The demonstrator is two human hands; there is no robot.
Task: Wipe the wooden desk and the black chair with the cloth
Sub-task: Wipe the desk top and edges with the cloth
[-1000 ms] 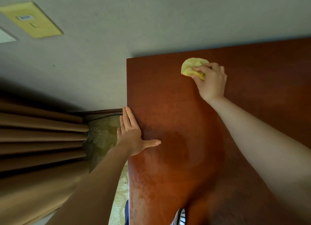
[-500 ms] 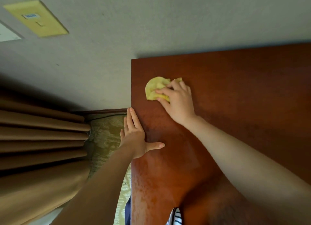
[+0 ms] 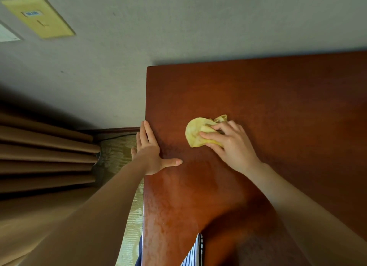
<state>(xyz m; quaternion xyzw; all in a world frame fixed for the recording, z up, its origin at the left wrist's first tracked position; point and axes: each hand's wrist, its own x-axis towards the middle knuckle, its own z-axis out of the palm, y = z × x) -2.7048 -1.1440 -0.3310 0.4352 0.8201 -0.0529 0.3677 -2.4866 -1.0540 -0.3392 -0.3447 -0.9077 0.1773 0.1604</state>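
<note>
Starting nearest the camera, a strip of striped fabric [image 3: 193, 253] shows at the bottom edge, against the near side of the wooden desk [image 3: 278, 106], whose near left part carries a mottled, damp-looking sheen. Farther in, the left hand [image 3: 151, 152] lies flat on the desk's left edge, fingers straight along it and thumb spread across the top; it holds nothing and seems to serve as a brace. Just beyond, to its right, the right hand [image 3: 232, 146] has its fingers curled over a bunched yellow cloth [image 3: 196, 133], pressing it onto the desk top a little inside the left edge, with much of the wad sticking out past the fingertips. The step in hand looks to be wiping the left part of the top. To do it well, I judge the cloth would serve better flattened under the palm, so more of it meets the wood, and drawn in overlapping strokes with even pressure out to the far left corner and the edges. The black chair is not in view, so that half of the task appears to wait. No container shows anywhere. Left of the desk hang the folds of a brown curtain [image 3: 43, 150] over patterned floor [image 3: 117, 146]; beyond stands a grey wall [image 3: 178, 37] with, farthest, a yellow plate [image 3: 39, 17] fixed to it.
</note>
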